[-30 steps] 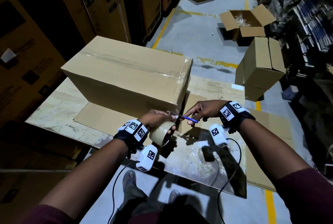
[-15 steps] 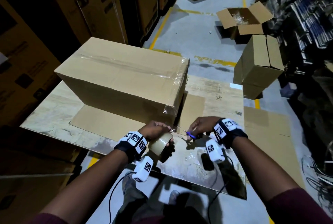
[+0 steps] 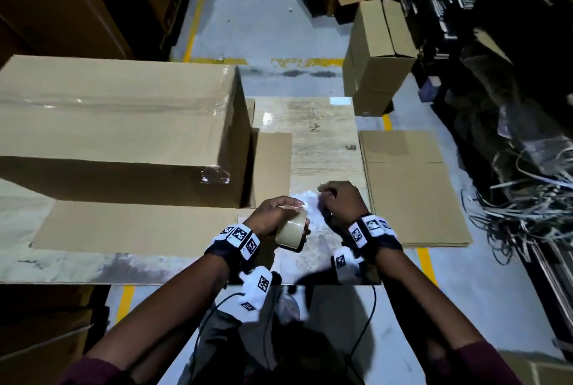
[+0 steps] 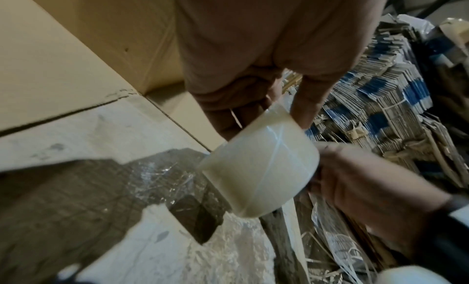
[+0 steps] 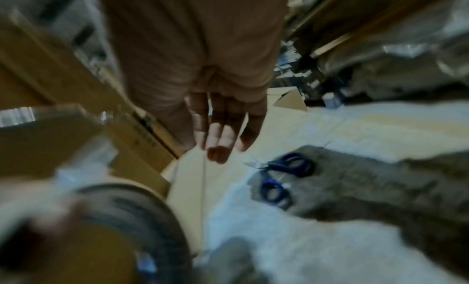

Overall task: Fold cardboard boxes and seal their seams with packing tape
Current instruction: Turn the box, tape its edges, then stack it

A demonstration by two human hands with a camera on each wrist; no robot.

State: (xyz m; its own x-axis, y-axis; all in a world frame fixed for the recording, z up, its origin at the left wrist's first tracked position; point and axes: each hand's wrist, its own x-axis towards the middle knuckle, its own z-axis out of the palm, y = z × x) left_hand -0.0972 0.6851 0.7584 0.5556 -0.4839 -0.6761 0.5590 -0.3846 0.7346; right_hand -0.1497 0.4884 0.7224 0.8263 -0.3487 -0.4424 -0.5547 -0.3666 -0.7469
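Box point(image 3: 117, 124) blocks the bench point(image 3: 322, 142) from nine to eleven o'clock; scissors point(image 5: 281, 176) lie just beside the right hand point(image 3: 344, 201); bare bench lies open at twelve

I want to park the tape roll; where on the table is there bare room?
Bare tabletop lies between the big taped cardboard box and the table's right edge. Nearer, it's crowded: blue-handled scissors lie by the right hand.
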